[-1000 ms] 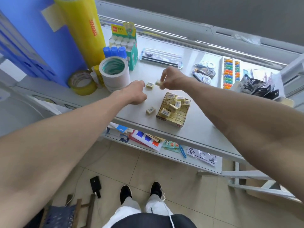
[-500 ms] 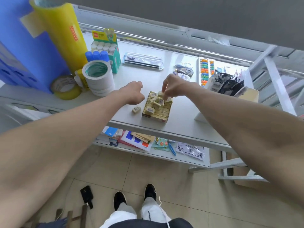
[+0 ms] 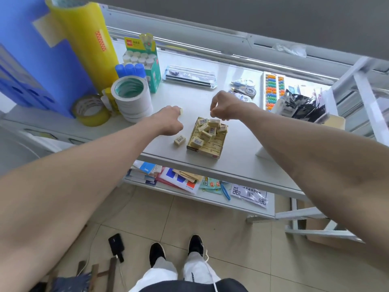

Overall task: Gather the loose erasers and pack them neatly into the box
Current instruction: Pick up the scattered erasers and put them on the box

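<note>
You are working at the gathering step, with the box (image 3: 205, 140) as your centre. Your right hand (image 3: 227, 106) is hovering just over the far edge of the box, fingers pinched together; whether an eraser is between them cannot be told, since the fingertips are turned away from the camera. Your left hand (image 3: 169, 120) is curling shut just left of the box and a little beyond it, and a pale sliver showing at its far knuckles looks like an eraser (image 3: 181, 111) gripped inside.

Inside the box, a jumbled heap of erasers (image 3: 207, 129) is sitting on top of a tidy lower layer, tilted every which way. One loose eraser (image 3: 180, 140) is lying on the table (image 3: 242, 163) just left of the box, apart from it and just beneath your left hand.

Judging from this, the collecting is nearly done but the neat packing is not. Next you will probably need to bring in the left hand's piece and the one stray, then lay the heap flat in rows.
</note>
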`<act>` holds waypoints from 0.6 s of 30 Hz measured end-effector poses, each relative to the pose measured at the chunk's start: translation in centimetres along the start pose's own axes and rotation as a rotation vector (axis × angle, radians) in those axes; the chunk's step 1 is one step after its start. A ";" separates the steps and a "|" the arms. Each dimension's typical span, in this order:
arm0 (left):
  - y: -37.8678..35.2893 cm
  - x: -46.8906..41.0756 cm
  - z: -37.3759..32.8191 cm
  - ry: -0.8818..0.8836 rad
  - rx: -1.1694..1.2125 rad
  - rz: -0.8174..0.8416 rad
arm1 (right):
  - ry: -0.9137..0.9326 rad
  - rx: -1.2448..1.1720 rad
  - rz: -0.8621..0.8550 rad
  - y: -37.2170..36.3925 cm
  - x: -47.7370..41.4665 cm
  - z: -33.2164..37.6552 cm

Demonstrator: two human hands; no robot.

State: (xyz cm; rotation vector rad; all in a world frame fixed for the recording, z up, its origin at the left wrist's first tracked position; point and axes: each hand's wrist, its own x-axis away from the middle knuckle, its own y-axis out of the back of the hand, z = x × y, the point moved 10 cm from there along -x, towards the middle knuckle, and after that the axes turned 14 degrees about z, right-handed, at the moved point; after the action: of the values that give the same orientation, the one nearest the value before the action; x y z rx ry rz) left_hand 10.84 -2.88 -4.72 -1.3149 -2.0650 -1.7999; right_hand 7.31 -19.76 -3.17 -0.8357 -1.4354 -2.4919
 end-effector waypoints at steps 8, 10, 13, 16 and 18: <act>-0.1 -0.9 1.7 0.070 0.030 0.003 | 0.108 0.049 -0.009 -1.0 -4.1 4.1; -0.1 -1.1 2.3 0.084 0.043 0.009 | 0.094 0.090 0.060 -2.1 -5.7 4.6; -0.2 -1.1 2.8 0.099 0.056 0.024 | 0.076 0.178 0.120 -3.4 -7.7 5.4; -0.1 -1.0 3.1 0.110 0.073 0.029 | 0.154 0.182 0.141 -4.2 -8.8 7.0; 0.1 -1.2 3.2 0.113 0.072 0.021 | 0.205 0.139 0.114 -4.3 -9.1 7.8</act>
State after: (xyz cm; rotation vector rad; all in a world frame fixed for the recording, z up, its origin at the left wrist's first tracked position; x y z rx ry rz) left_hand 13.06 -0.80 -6.24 -1.1839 -2.0292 -1.7318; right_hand 16.32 -12.26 -8.21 -0.5988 -1.4287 -2.2886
